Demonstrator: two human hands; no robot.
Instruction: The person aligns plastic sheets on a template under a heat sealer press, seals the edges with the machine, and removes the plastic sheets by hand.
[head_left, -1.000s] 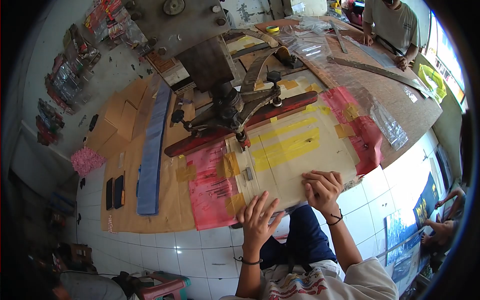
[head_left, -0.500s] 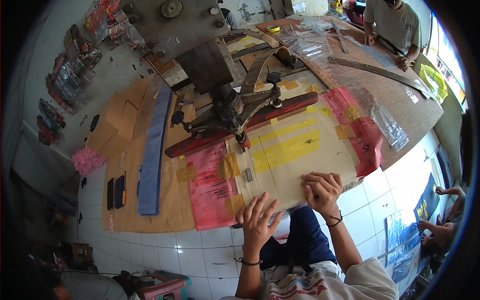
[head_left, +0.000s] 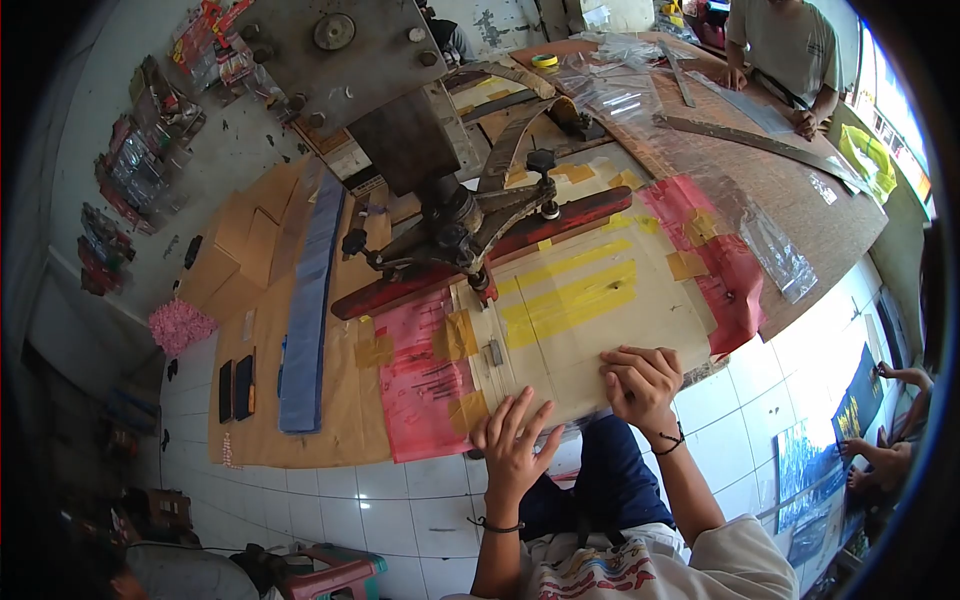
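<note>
My left hand (head_left: 515, 435) lies with fingers spread on the front left edge of a flat cream sheet (head_left: 640, 318) marked with yellow tape strips (head_left: 575, 300). Farther right, my right hand (head_left: 643, 388) rests at the sheet's front edge with its fingers curled in and the thumb against them. Whatever it may pinch is hidden. Red plastic film (head_left: 425, 375) is taped along the sheet's left side, and more red film (head_left: 735, 290) along its right. Across the sheet's far side lies a long red bar (head_left: 590, 208), under a metal press head (head_left: 455, 220) with black knobs.
A blue strip stack (head_left: 305, 330) and two dark phone-like objects (head_left: 235, 388) lie on brown paper at left. At the back right are metal rulers (head_left: 750, 145), clear plastic film (head_left: 610, 90) and another person (head_left: 785, 50). A plastic stool (head_left: 335, 575) stands below left.
The camera view has shifted very slightly. Both hands and the sheet keep practically the same positions.
</note>
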